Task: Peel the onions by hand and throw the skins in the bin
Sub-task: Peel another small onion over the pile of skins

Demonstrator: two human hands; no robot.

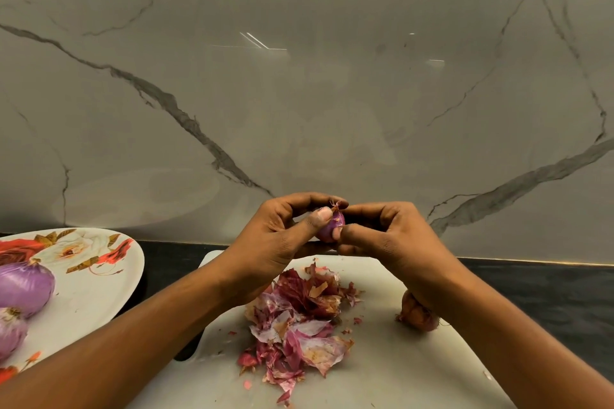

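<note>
A small purple onion (330,226) is held up above the white cutting board (415,368), between both hands. My left hand (282,236) grips it from the left, thumb lying across its front. My right hand (388,236) pinches it from the right, fingertips at its tip where a bit of dry skin sticks up. A heap of red and purple onion skins (299,322) lies on the board below the hands. An unpeeled brownish onion (417,314) rests on the board, partly hidden under my right wrist. No bin is in view.
A floral plate (96,276) at the left holds two peeled purple onions (25,289), the lower one cut off by the frame edge. A dark countertop (548,302) runs under board and plate. A marble wall (299,76) stands right behind.
</note>
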